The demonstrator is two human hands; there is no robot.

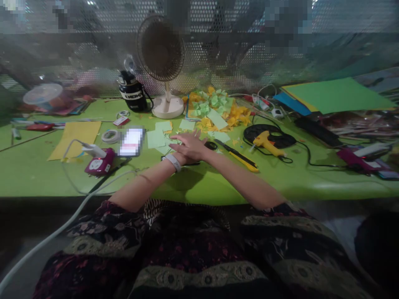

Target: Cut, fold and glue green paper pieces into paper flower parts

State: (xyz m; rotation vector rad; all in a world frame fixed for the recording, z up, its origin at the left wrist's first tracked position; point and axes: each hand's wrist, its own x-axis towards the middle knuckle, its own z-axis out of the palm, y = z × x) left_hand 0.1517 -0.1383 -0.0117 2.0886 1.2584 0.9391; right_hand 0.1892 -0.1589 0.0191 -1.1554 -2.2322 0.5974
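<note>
In the middle of the green table my right hand (191,143) lies across the back of my left hand (183,159), its fingers stretched out to the left and apart. Most of my left hand is covered, and its fingers are largely hidden. Something dark shows partly from under the hands; its kind cannot be made out. Pale green paper pieces (156,138) lie just beyond the fingertips. Beside my right hand are a black ring-shaped handle (211,145) and a yellow and black utility knife (240,158).
A yellow glue gun (267,143) rests on a black tray (285,138). Behind stand a fan (168,107), a black bottle (132,94) and a heap of yellow and green paper cutouts (215,106). Leftward are a phone (131,142), a tape roll (110,136) and a corded purple power strip (100,162).
</note>
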